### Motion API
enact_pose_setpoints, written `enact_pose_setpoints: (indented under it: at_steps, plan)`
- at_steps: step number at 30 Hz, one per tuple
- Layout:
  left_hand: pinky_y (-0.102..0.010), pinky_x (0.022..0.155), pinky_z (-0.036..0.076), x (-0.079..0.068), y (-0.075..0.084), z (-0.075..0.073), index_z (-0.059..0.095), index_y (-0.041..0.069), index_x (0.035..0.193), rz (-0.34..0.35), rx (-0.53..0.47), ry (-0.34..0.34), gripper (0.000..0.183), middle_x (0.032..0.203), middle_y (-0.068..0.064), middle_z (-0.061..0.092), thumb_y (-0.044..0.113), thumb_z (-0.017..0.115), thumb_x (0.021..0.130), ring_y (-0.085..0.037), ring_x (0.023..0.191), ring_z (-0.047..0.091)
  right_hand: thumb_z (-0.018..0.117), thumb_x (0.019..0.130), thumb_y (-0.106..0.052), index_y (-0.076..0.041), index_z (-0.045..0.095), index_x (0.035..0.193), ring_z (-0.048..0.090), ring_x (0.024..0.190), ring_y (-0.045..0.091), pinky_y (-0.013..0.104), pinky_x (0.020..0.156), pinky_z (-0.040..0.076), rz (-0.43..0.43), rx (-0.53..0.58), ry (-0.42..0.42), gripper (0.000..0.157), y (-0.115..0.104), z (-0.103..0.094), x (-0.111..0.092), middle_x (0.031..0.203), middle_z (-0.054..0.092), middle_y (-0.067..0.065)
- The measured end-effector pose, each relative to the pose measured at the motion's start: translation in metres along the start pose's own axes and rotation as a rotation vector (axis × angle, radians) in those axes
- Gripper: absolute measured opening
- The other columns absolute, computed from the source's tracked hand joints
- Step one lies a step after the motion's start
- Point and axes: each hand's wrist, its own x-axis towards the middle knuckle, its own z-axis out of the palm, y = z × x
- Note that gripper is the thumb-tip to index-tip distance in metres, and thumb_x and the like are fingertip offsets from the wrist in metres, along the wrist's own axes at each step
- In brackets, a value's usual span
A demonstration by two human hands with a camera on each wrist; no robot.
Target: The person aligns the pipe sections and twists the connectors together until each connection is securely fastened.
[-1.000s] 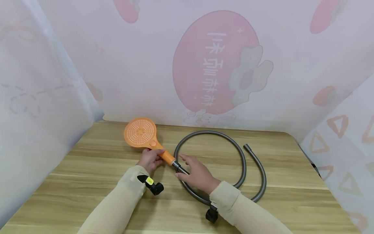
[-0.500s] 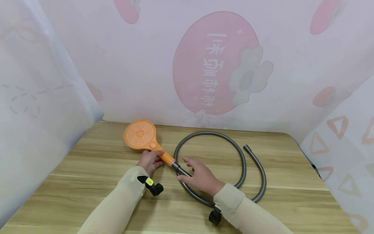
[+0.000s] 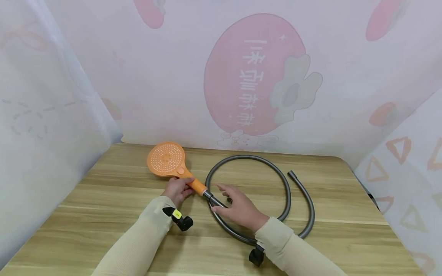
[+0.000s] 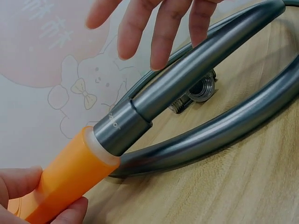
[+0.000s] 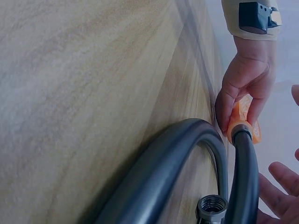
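an orange shower head (image 3: 165,158) lies at the left of the bench (image 3: 103,230), perforated side up. of the hands, the left hand (image 3: 177,190) pinches its handle between thumb and fingers. a dark grey hose (image 3: 246,156) joins the handle's end. the right hand (image 3: 241,209) is released, fingers spread beside the hose; whether it touches is unclear. near it is a threaded fitting (image 5: 212,207). the hose loops rightward, its free end farthest right.

Cream long sleeves (image 3: 134,239), finely ribbed along the left forearm, end in creased cuffs (image 3: 273,232). The black left wrist camera (image 3: 187,223) carries a yellow label (image 3: 177,214); the right wrist camera (image 3: 256,257) is also black.
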Motion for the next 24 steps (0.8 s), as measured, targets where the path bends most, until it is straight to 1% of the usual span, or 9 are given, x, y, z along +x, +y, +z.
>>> enact_pose_setpoints:
  at_steps: [3, 7, 10, 15, 19, 24]
  plan:
    - [-0.023, 0.074, 0.049, -0.0003, -0.0009, 0.0003, 0.022, 0.003, 0.144, 0.006, 0.01, -0.005, 0.063, 0.121, -0.014, 0.047, 0.002, 0.059, 0.094, -0.018, 0.096, 0.052, 0.071, 0.088, -0.037, -0.014, 0.04, 0.147, 0.05, 0.125, 0.033, 0.051, 0.098, 0.044, -0.005, -0.007, 0.001, 0.07, 0.001, -0.0013, -0.0011, 0.143, 0.046, 0.013]
    - [-0.025, 0.08, 0.048, -0.0012, -0.0012, 0.001, 0.021, 0.003, 0.145, 0.002, 0.013, -0.007, 0.063, 0.122, -0.013, 0.045, 0.003, 0.058, 0.094, -0.019, 0.103, 0.049, 0.071, 0.087, -0.038, -0.014, 0.04, 0.147, 0.05, 0.125, 0.031, 0.049, 0.097, 0.045, 0.003, -0.013, 0.004, 0.071, 0.0014, -0.0026, -0.0024, 0.143, 0.047, 0.012]
    - [-0.026, 0.083, 0.048, -0.0013, -0.001, 0.0014, 0.021, 0.003, 0.146, -0.002, 0.01, -0.006, 0.063, 0.123, -0.013, 0.045, 0.003, 0.058, 0.094, -0.02, 0.107, 0.048, 0.072, 0.087, -0.035, -0.014, 0.039, 0.147, 0.049, 0.126, 0.032, 0.049, 0.097, 0.046, 0.008, -0.007, 0.006, 0.071, 0.0009, -0.0035, -0.003, 0.143, 0.046, 0.012]
    - [-0.024, 0.077, 0.049, -0.0007, -0.0013, 0.0026, 0.019, 0.002, 0.146, 0.011, 0.009, -0.004, 0.064, 0.125, -0.013, 0.044, 0.001, 0.057, 0.094, -0.02, 0.107, 0.048, 0.072, 0.087, -0.034, -0.013, 0.039, 0.147, 0.05, 0.125, 0.032, 0.049, 0.097, 0.045, 0.003, -0.017, 0.009, 0.072, 0.0001, -0.0049, -0.0036, 0.143, 0.047, 0.011]
    - [-0.023, 0.076, 0.049, 0.0001, -0.0016, 0.0033, 0.018, 0.001, 0.147, 0.034, 0.023, -0.011, 0.065, 0.128, -0.015, 0.043, -0.001, 0.056, 0.094, -0.023, 0.11, 0.049, 0.073, 0.086, -0.034, -0.014, 0.04, 0.147, 0.051, 0.125, 0.029, 0.048, 0.099, 0.044, 0.003, -0.023, 0.013, 0.072, 0.0004, -0.005, -0.0042, 0.143, 0.047, 0.01]
    - [-0.023, 0.073, 0.049, 0.0014, -0.0025, 0.0045, 0.021, -0.002, 0.146, 0.059, 0.053, -0.016, 0.062, 0.13, -0.017, 0.043, -0.002, 0.055, 0.094, -0.023, 0.11, 0.05, 0.072, 0.087, -0.034, -0.013, 0.04, 0.146, 0.051, 0.124, 0.029, 0.049, 0.098, 0.044, 0.003, -0.013, 0.02, 0.071, 0.0012, -0.0049, -0.0045, 0.143, 0.048, 0.011]
